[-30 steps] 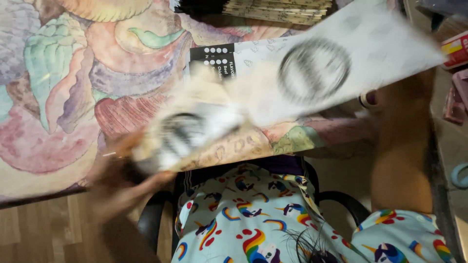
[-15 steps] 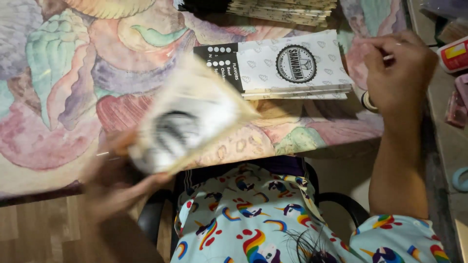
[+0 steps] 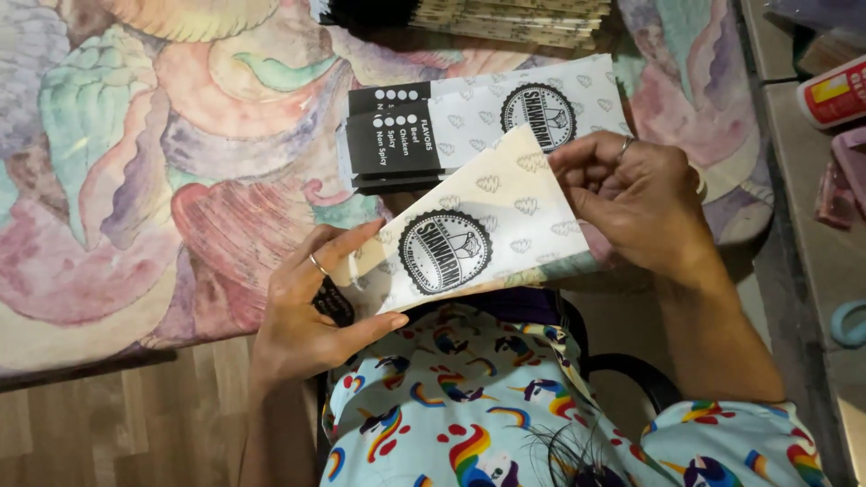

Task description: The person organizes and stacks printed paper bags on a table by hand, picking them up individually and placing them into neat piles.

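White paper pouch [image 3: 478,239] with a round black stamp and small grey leaf marks is held tilted between both hands, above the near edge of the painted tabletop [image 3: 135,180] and over the lap. Its lower left corner, which carries a black panel, sits in the left hand [image 3: 311,311]: the thumb lies under the pouch's bottom edge and the fingers [image 3: 347,242], one with a ring, lie flat along its left end, so this hand is closed on the pouch. The stamp lies just right of those fingers, near the middle of the pouch. Further right the pouch rises to a point at its upper right corner, and there the right hand [image 3: 645,198], also ringed, pinches the paper between thumb and fingertips [image 3: 577,162], closed on the same pouch.

Behind the held pouch, a small stack of matching white paper pouches [image 3: 469,117] with black end panels lies flat on the tabletop, toward its far edge; the held pouch overlaps the stack's near side in view. Beyond it, at the far edge, lies a bundle of flat printed cardboard sheets [image 3: 514,18]. At the far right, on a separate grey surface, a red and white bottle [image 3: 834,90] lies on its side
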